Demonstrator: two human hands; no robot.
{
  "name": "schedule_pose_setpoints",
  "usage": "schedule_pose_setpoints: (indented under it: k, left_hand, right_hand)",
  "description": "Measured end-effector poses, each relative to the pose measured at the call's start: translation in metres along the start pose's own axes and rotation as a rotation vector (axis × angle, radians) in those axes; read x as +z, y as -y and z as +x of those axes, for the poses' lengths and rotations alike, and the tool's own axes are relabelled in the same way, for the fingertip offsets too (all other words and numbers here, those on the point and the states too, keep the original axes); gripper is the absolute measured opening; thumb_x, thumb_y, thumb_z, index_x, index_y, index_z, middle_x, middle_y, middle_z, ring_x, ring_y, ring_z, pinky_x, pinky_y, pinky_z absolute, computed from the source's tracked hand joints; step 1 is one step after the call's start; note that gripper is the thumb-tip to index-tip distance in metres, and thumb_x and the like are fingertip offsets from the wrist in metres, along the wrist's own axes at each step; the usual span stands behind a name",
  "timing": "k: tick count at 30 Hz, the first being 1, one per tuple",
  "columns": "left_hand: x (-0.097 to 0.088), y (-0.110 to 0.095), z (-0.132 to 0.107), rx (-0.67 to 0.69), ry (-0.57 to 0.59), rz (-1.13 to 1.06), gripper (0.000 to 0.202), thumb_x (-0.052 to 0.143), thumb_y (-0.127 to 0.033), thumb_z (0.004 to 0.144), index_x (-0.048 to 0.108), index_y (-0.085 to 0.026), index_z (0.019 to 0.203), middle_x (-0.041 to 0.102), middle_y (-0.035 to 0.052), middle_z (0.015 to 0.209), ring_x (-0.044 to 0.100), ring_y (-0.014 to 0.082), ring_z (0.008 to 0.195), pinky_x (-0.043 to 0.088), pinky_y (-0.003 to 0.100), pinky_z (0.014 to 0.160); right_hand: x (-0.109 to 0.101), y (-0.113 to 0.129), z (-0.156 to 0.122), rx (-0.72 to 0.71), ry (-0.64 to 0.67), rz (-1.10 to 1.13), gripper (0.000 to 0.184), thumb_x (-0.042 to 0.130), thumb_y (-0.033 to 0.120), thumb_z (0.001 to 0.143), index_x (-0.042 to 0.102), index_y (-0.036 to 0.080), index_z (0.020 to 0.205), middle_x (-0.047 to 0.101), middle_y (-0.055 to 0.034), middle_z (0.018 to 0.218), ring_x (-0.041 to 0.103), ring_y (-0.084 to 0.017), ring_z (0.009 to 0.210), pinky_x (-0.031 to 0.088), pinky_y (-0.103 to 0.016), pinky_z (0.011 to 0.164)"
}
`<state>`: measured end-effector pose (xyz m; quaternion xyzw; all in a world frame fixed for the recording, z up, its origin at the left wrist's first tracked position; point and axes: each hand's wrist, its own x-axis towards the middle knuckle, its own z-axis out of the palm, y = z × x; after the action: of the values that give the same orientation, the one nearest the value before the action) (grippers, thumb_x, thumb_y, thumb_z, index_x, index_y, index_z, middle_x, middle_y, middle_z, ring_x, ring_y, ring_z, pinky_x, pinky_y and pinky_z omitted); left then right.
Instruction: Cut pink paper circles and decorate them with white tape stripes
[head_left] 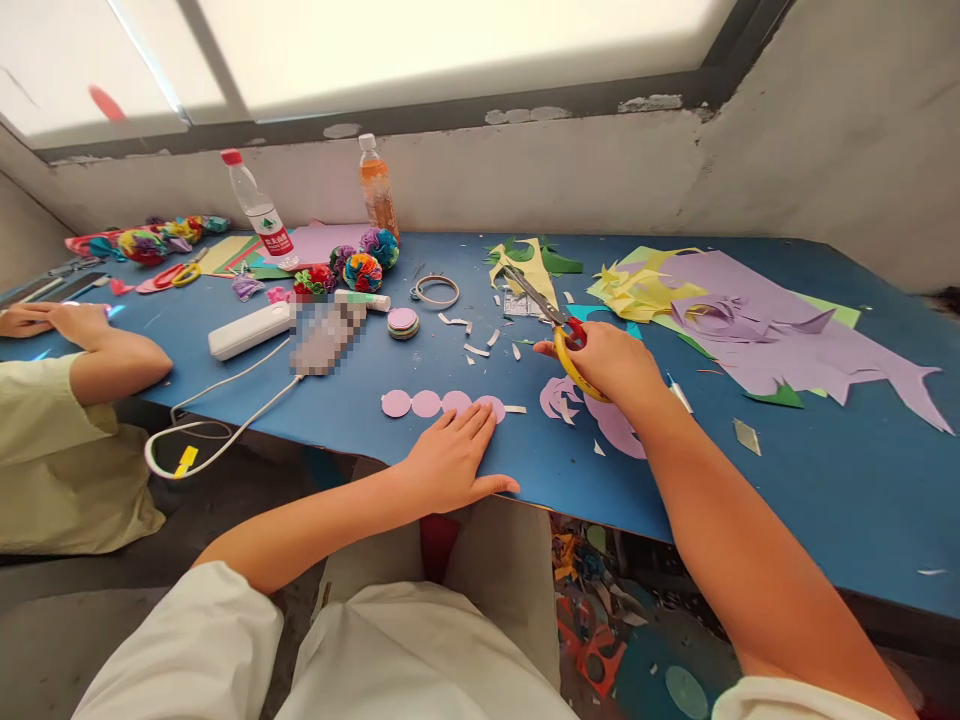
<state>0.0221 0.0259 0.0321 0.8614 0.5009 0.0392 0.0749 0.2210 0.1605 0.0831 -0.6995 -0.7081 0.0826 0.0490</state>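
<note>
My left hand [448,462] lies flat near the table's front edge, fingers stretched over a row of several light purple paper circles [427,403]. A white strip [516,409] sticks out at the row's right end. In my right hand [619,365] is a pair of scissors [568,362] with yellow and red handles. The scissor blades point away and to the left, over a yellow paper scrap [534,275]. Below my right hand lie curled purple offcuts [556,398]. A small stack of round paper discs [403,322] sits beyond the circle row.
Purple sheets [739,350] and yellow offcuts [652,287] spread at the right. Two bottles, one clear [259,215] and one orange [378,190], stand at the back. A tape roll [437,290], paper pompoms [363,272] and a cabled white power bank [251,331] lie left, near another person's arm [124,360].
</note>
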Motion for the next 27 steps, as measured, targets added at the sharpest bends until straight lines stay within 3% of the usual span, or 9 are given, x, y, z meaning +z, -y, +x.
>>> schedule_pose_setpoints:
  k: [5,8,12,14,16,20,23,27]
  left_hand:
    - [0.005,0.004,-0.005,0.001,0.051,-0.1,0.091,0.029,-0.072,0.088,0.023,-0.006,0.151,0.018,0.0143,0.159,0.019,0.026,0.149,0.02,0.045,0.121]
    - [0.002,0.006,-0.006,0.023,0.06,-0.156,0.09,0.036,-0.07,0.088,0.023,-0.007,0.151,0.019,0.0149,0.159,0.017,0.026,0.149,0.018,0.046,0.122]
    - [-0.007,0.01,-0.009,0.045,0.035,-0.298,0.067,0.046,-0.059,0.091,0.046,-0.012,0.138,0.021,0.0166,0.159,0.021,0.0265,0.149,0.023,0.049,0.12]
    - [-0.013,0.017,-0.008,0.035,-0.039,-0.391,0.045,0.05,-0.047,0.093,0.058,-0.015,0.124,0.027,0.0154,0.157,0.028,0.026,0.147,0.026,0.05,0.119]
    - [-0.018,0.029,-0.003,0.033,-0.137,-0.483,0.028,0.053,-0.034,0.092,0.063,-0.018,0.113,0.042,0.0135,0.151,0.04,0.0238,0.14,0.029,0.049,0.118]
    - [-0.02,0.053,0.013,0.009,-0.242,-0.583,0.021,0.048,-0.014,0.09,0.066,-0.018,0.102,0.07,0.0086,0.119,0.066,0.0163,0.11,0.053,0.032,0.097]
    - [-0.015,0.06,0.021,-0.017,-0.24,-0.551,0.022,0.049,-0.011,0.088,0.066,-0.018,0.099,0.074,0.0062,0.104,0.069,0.0165,0.095,0.056,0.029,0.084]
    - [-0.012,0.054,0.022,-0.019,-0.24,-0.503,0.021,0.05,-0.013,0.088,0.064,-0.02,0.101,0.073,0.0062,0.104,0.067,0.0197,0.103,0.055,0.033,0.086]
  right_hand:
    - [-0.002,-0.009,0.002,0.004,-0.008,-0.081,0.046,0.054,0.049,0.082,0.061,0.011,0.105,0.063,-0.0222,0.114,0.061,-0.035,0.099,0.04,-0.036,0.068]
    - [-0.002,-0.018,0.008,0.018,0.021,-0.099,0.037,0.053,0.042,0.082,0.061,0.009,0.098,0.063,-0.0234,0.109,0.062,-0.034,0.095,0.039,-0.035,0.064]
    - [-0.001,-0.028,0.018,0.043,0.055,-0.09,0.03,0.052,0.041,0.083,0.06,0.012,0.085,0.064,-0.0217,0.098,0.062,-0.033,0.088,0.038,-0.035,0.062]
    - [-0.001,-0.031,0.021,0.04,0.076,-0.068,0.027,0.053,0.041,0.082,0.059,0.015,0.08,0.064,-0.0189,0.092,0.061,-0.03,0.083,0.038,-0.034,0.061]
    - [-0.002,-0.032,0.022,0.022,0.094,-0.038,0.024,0.055,0.04,0.081,0.058,0.017,0.079,0.063,-0.018,0.091,0.061,-0.029,0.081,0.039,-0.034,0.061]
    - [-0.005,-0.034,0.023,-0.018,0.115,0.007,0.027,0.056,0.043,0.081,0.059,0.017,0.086,0.062,-0.0196,0.101,0.059,-0.029,0.084,0.041,-0.034,0.063]
    - [-0.003,-0.036,0.024,-0.009,0.134,0.003,0.031,0.055,0.046,0.081,0.06,0.017,0.09,0.06,-0.0175,0.097,0.058,-0.027,0.078,0.04,-0.035,0.061]
    - [0.001,-0.039,0.026,0.021,0.115,-0.012,0.034,0.058,0.049,0.079,0.06,0.016,0.089,0.059,-0.0178,0.095,0.058,-0.03,0.082,0.04,-0.037,0.063]
